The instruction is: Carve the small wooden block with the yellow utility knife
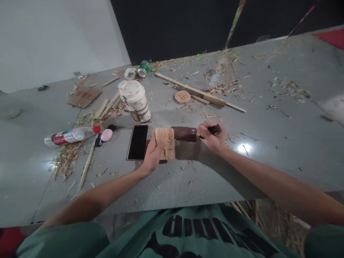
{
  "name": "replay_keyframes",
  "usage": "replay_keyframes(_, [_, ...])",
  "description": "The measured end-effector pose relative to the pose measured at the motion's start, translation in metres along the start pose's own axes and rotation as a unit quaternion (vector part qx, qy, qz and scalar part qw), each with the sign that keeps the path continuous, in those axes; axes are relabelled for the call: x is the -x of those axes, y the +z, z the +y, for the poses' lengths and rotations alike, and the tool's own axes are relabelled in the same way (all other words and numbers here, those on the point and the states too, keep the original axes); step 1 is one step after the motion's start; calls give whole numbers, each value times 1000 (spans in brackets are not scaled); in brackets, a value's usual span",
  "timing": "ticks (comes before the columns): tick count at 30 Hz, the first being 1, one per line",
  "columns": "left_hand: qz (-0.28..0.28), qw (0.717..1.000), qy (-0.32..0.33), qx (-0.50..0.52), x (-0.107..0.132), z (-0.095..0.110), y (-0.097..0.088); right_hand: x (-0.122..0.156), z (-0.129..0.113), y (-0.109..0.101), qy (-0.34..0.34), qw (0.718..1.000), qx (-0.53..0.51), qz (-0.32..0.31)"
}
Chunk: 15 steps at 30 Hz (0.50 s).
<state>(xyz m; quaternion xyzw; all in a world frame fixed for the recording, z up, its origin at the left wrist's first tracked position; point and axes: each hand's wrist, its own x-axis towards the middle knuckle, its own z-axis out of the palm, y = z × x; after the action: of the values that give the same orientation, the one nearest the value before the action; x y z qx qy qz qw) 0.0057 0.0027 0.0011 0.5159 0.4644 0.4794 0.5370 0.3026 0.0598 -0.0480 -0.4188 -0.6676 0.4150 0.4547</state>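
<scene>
A light wooden block [167, 140] with a carved tree shape lies on the grey floor. My left hand [153, 156] presses on its left side, fingers curled over it. A dark brown wooden piece [185, 133] lies right behind the block. My right hand [212, 138] is closed around a black tool with a yellow tip [212, 130], held to the right of the dark piece. A black phone [138, 142] lies flat just left of my left hand.
A lidded paper cup [135, 98] stands behind the phone. A plastic bottle [70, 135], a pink oval object [106, 134], a green can [143, 68], cardboard [84, 96], a round wooden disc [182, 96], long sticks [201, 92] and shavings lie around.
</scene>
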Motion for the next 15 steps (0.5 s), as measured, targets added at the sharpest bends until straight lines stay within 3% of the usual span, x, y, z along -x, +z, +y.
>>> replay_keyframes(2, [3,1000,1,0,-1,-1,0,-9,3,3,31,996,-80,19])
replay_keyframes(6, [5,1000,0,2,-3,-2,0,-23,6,1,97,971,-218,-6])
replay_keyframes(15, [1,999,-7,41,-4,-6,0,-35,11,-19,156,878,-439,-111])
